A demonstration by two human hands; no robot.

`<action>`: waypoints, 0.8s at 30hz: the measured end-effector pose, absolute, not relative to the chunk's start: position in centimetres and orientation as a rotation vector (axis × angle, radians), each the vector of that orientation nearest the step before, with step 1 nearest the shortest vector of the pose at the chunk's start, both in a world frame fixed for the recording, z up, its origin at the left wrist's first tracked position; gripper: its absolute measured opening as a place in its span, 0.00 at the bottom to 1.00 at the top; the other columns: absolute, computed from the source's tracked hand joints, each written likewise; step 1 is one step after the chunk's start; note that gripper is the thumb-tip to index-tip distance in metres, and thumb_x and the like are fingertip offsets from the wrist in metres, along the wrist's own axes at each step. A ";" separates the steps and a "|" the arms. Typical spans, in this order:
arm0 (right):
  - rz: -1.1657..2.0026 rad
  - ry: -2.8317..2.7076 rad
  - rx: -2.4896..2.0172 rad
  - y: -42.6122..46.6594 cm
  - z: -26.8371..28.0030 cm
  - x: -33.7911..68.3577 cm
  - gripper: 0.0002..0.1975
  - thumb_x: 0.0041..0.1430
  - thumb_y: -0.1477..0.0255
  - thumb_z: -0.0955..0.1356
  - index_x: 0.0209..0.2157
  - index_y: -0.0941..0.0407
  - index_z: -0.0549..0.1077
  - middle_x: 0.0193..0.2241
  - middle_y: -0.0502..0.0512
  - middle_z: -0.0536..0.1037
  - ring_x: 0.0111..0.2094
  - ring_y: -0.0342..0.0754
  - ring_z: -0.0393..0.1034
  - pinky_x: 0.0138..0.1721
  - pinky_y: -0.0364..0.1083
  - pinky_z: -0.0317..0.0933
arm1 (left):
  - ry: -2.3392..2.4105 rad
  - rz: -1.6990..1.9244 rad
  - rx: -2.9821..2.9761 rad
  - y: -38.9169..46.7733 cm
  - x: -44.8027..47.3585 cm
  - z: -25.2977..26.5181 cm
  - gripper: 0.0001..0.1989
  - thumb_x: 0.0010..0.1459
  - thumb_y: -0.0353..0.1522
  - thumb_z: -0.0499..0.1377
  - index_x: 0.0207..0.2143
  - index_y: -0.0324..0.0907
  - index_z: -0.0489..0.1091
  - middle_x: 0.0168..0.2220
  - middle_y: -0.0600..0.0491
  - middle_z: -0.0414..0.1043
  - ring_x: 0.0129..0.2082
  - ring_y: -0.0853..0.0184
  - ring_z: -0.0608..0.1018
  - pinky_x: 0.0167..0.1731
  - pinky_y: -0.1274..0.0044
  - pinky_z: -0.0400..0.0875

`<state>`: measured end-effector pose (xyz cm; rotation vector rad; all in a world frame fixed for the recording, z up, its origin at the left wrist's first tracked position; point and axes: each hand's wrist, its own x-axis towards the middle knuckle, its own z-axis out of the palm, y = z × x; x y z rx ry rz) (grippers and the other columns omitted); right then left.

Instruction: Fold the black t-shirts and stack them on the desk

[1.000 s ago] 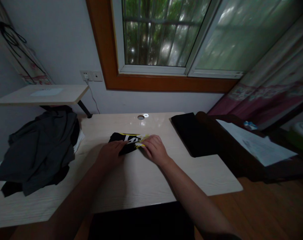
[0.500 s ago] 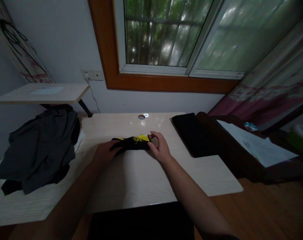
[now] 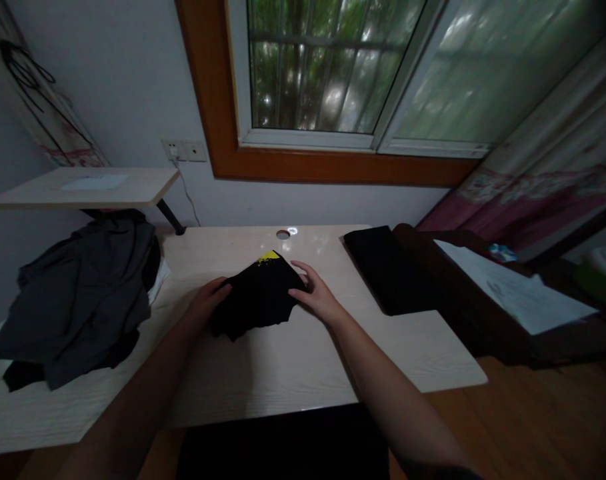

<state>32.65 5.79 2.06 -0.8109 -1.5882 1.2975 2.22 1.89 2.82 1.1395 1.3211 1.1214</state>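
Note:
A black cloth garment [image 3: 257,297] with a yellow speckled patch at its far corner is partly spread above the pale desk [image 3: 303,380]; its exact kind does not show. My left hand [image 3: 209,300] is closed on its left edge, thumb on top and the other fingers partly hidden. At its right edge, my right hand [image 3: 317,293] pinches the cloth between thumb and fingers, the index finger raised off it. The near edge of the garment hangs uneven and wavy.
A heap of dark grey clothes [image 3: 87,287] lies at the left under a small raised shelf [image 3: 147,190]. To the right is a flat black item [image 3: 387,273], with papers [image 3: 507,287] beyond it on a dark surface. A window [image 3: 333,80] is behind the desk.
The garment was a narrow folded strip with yellow along it; now it is opened out wider toward me, mostly black. My left hand has shifted slightly up; the right stays near its place.

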 end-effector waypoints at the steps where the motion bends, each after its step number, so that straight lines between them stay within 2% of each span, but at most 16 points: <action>1: 1.351 -1.496 -0.797 5.8 2.1 32.5 0.40 0.55 0.62 0.76 0.65 0.47 0.60 0.39 0.50 0.80 0.38 0.48 0.77 0.42 0.49 0.71 | 1.290 1.122 1.100 1.8 2.4 2.9 0.30 0.50 0.54 0.66 0.44 0.40 0.76 0.38 0.47 0.81 0.36 0.57 0.82 0.36 0.71 0.76; 4: 1.439 -1.229 -0.770 5.9 2.4 31.9 0.41 0.52 0.64 0.78 0.64 0.45 0.60 0.32 0.46 0.79 0.32 0.46 0.75 0.37 0.46 0.71 | 1.121 1.105 1.034 1.3 2.7 3.8 0.31 0.55 0.50 0.65 0.54 0.41 0.72 0.48 0.43 0.79 0.45 0.54 0.82 0.44 0.68 0.77; 7: 1.468 -1.020 -0.787 6.3 2.6 31.6 0.41 0.49 0.65 0.79 0.63 0.46 0.63 0.33 0.47 0.80 0.34 0.47 0.76 0.39 0.46 0.71 | 0.942 0.989 1.011 0.9 2.9 4.8 0.39 0.57 0.44 0.66 0.68 0.48 0.58 0.55 0.45 0.76 0.50 0.55 0.80 0.50 0.68 0.75; 9: 1.472 -0.914 -0.829 6.5 2.7 31.7 0.37 0.50 0.64 0.79 0.60 0.46 0.66 0.35 0.48 0.80 0.36 0.46 0.76 0.40 0.45 0.71 | 0.924 0.927 0.971 0.9 3.0 5.1 0.46 0.58 0.41 0.66 0.72 0.53 0.47 0.54 0.47 0.77 0.48 0.57 0.82 0.46 0.70 0.76; 11: 1.506 -0.831 -0.860 6.6 2.8 32.0 0.32 0.54 0.61 0.77 0.58 0.44 0.67 0.40 0.47 0.80 0.39 0.45 0.76 0.40 0.44 0.72 | 0.964 0.924 0.937 1.1 3.2 4.9 0.49 0.57 0.39 0.67 0.73 0.55 0.43 0.50 0.48 0.79 0.43 0.59 0.83 0.40 0.73 0.77; 14: 1.575 -0.760 -0.841 6.8 2.6 32.3 0.30 0.56 0.59 0.76 0.58 0.39 0.66 0.51 0.47 0.77 0.44 0.46 0.76 0.41 0.47 0.75 | 1.021 1.011 0.922 1.8 3.4 3.9 0.45 0.57 0.39 0.67 0.72 0.55 0.48 0.49 0.48 0.79 0.41 0.61 0.83 0.37 0.75 0.75; 17: 1.510 -0.806 -0.813 7.1 2.0 32.4 0.31 0.55 0.60 0.76 0.58 0.37 0.66 0.59 0.48 0.71 0.49 0.48 0.75 0.51 0.55 0.73 | 1.062 1.150 0.944 2.7 3.3 2.8 0.38 0.57 0.40 0.66 0.68 0.51 0.57 0.57 0.46 0.75 0.49 0.59 0.80 0.45 0.71 0.76; 21: 1.099 -1.231 -0.926 7.2 1.2 32.3 0.24 0.59 0.63 0.73 0.57 0.42 0.71 0.62 0.53 0.67 0.59 0.52 0.68 0.63 0.59 0.63 | 1.247 1.208 1.180 3.3 2.7 2.2 0.27 0.59 0.40 0.62 0.61 0.47 0.69 0.63 0.48 0.69 0.62 0.56 0.71 0.61 0.64 0.65; 24: 0.732 -1.695 -0.936 6.7 1.5 32.2 0.20 0.66 0.66 0.68 0.59 0.46 0.73 0.63 0.58 0.67 0.65 0.53 0.60 0.68 0.60 0.54 | 1.365 0.988 1.445 3.3 2.0 2.5 0.22 0.61 0.40 0.59 0.57 0.48 0.74 0.62 0.50 0.71 0.63 0.55 0.71 0.65 0.62 0.61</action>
